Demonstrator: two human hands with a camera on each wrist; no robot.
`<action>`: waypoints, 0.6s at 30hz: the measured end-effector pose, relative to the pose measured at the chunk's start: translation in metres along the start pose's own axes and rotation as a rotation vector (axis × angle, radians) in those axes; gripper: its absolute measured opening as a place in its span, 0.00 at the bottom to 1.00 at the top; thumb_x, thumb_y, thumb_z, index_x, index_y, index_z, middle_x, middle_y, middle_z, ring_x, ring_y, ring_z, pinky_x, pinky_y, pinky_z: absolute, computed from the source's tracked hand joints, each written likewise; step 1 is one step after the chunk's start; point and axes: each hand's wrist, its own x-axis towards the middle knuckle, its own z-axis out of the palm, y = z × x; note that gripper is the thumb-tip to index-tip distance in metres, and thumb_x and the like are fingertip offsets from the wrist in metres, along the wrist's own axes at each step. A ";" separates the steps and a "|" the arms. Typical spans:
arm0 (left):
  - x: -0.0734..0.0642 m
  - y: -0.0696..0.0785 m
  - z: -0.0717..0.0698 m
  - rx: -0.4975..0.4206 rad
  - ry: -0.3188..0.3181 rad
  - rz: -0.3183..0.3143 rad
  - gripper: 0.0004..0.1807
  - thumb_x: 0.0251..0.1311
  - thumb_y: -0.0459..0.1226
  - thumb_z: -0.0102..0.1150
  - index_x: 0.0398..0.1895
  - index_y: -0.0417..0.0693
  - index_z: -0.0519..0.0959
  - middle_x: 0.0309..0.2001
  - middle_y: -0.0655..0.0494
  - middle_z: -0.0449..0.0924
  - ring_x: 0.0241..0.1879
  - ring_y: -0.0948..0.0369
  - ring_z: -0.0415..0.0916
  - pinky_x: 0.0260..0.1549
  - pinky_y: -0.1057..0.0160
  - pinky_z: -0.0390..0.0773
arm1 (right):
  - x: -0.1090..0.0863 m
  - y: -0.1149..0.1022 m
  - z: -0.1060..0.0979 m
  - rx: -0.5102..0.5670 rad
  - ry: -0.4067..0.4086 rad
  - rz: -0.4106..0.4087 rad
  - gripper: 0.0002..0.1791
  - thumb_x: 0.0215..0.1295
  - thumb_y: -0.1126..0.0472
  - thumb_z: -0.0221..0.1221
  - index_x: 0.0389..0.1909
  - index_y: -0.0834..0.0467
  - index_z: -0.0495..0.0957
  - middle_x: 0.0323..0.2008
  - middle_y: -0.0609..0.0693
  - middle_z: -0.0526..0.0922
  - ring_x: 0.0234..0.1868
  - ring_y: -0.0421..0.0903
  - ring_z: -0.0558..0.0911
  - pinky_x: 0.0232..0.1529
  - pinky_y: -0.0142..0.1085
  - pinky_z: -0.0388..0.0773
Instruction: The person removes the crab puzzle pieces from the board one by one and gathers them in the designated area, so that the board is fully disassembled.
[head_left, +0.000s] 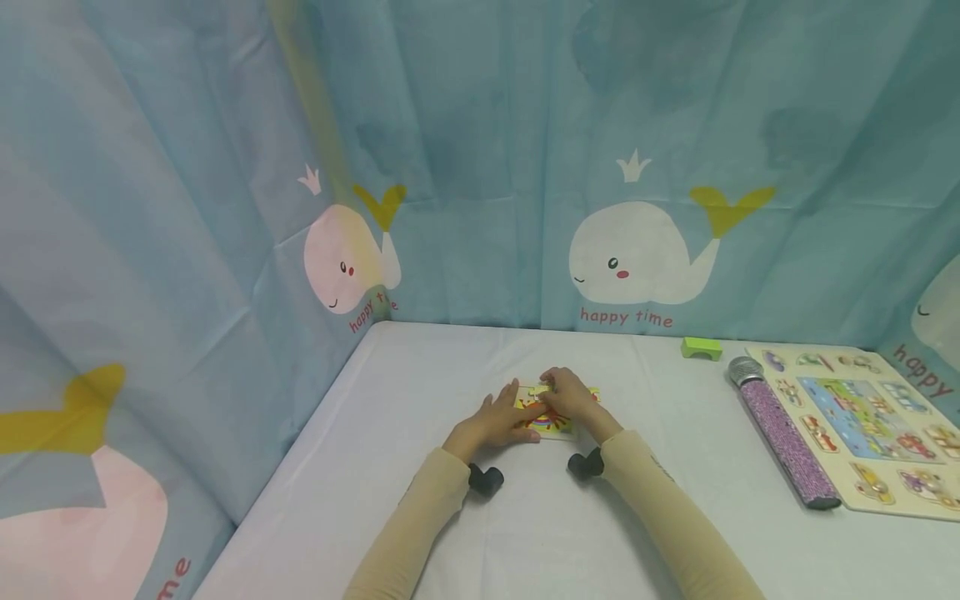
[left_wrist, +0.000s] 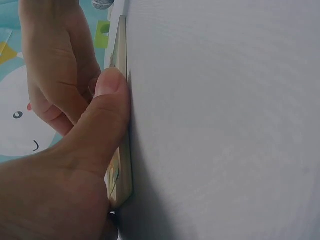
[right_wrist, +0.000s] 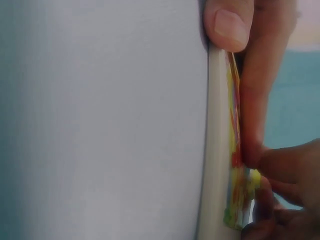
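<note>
Puzzle board [head_left: 558, 423] braced by my left hand [head_left: 495, 421], fingers apart; I'd ease the yellow piece [right_wrist: 256, 178], pinched by my right hand's [head_left: 573, 397] fingers, in level near eleven o'clock.

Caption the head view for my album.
Left hand and right hand at a small, bright picture board, glittery microphone to the right.

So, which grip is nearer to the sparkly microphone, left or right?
Right. The right grip is over the puzzle, left of the microphone and not touching it. The left grip is farther off, at the puzzle's left side.
</note>
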 end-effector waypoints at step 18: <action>0.002 0.000 0.001 -0.011 -0.013 -0.023 0.34 0.58 0.61 0.45 0.68 0.76 0.51 0.73 0.42 0.35 0.73 0.50 0.33 0.67 0.41 0.41 | 0.002 0.006 -0.005 0.076 -0.009 0.054 0.11 0.65 0.61 0.51 0.44 0.60 0.75 0.42 0.56 0.78 0.42 0.49 0.76 0.49 0.45 0.74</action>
